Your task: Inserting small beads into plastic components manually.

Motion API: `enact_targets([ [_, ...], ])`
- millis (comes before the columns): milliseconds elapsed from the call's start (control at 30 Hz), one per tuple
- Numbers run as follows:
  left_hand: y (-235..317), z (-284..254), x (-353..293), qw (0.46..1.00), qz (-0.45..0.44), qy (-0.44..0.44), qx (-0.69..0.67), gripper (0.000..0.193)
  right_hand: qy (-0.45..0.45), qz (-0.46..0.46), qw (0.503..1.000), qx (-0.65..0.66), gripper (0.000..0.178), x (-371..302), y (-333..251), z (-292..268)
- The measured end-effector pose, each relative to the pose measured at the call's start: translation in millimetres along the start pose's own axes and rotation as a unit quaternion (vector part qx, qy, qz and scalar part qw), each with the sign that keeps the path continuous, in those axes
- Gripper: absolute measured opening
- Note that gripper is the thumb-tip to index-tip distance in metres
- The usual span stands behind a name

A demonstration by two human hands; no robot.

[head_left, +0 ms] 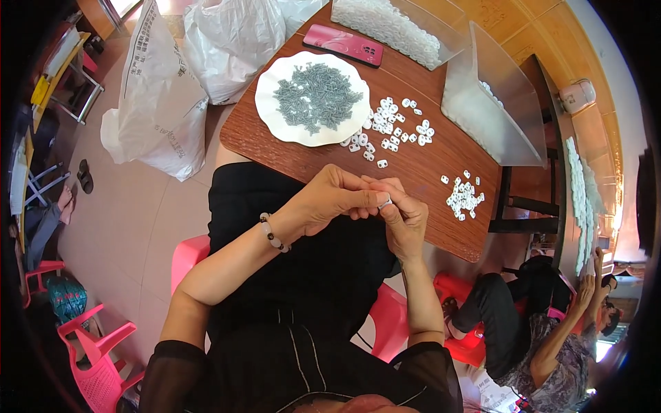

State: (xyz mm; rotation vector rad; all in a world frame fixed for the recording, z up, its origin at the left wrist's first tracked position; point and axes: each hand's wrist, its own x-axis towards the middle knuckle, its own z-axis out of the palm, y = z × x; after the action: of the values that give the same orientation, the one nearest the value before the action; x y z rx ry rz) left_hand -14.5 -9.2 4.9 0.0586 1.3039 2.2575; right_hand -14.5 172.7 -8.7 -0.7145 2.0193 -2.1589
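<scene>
Close to the table's near edge, my left hand (337,199) and my right hand (404,215) meet over my lap. Both are closed, fingertips pinching a small white plastic piece (384,203) that mostly hides between them. Beyond them a white scalloped plate (267,103) holds a heap of small grey screws (320,96). A loose pile of white two-holed plastic pieces (387,120) lies beside the plate on the right. Another pile of similar pieces (464,199) sits farther right, near the table's right edge.
On the brown wooden table (427,175) lie a pink phone (343,45) and clear bins (492,103) with white pieces. White sacks (162,103) stand on the floor at the far left. Another person (544,344) works at the right. Pink chairs (100,351) stand lower left.
</scene>
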Motion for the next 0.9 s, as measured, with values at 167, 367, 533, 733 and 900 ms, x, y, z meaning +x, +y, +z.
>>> enact_targets([
  [167, -4, -1, 0, 1.000, 0.002, 0.005, -0.020, 0.017, 0.009, -0.002, 1.000, 0.020, 0.040, -2, 2, 3],
  [367, -4, 1, -3, 0.999, -0.003, 0.017, -0.040, 0.017, 0.022, -0.016, 1.000, 0.012, 0.039, -3, 3, 7],
  [533, -2, 3, -5, 0.998, -0.016, 0.018, -0.049, 0.018, 0.031, -0.045, 0.997, -0.052, 0.036, -4, 4, 6],
  [733, -10, 5, -4, 0.999, 0.005, 0.033, -0.026, 0.018, 0.072, -0.062, 0.993, -0.066, 0.032, -8, 9, 10],
  [900, -14, 6, 0, 0.998, 0.006, 0.037, -0.047, 0.023, 0.067, -0.005, 0.998, -0.019, 0.035, -5, 9, 8],
])
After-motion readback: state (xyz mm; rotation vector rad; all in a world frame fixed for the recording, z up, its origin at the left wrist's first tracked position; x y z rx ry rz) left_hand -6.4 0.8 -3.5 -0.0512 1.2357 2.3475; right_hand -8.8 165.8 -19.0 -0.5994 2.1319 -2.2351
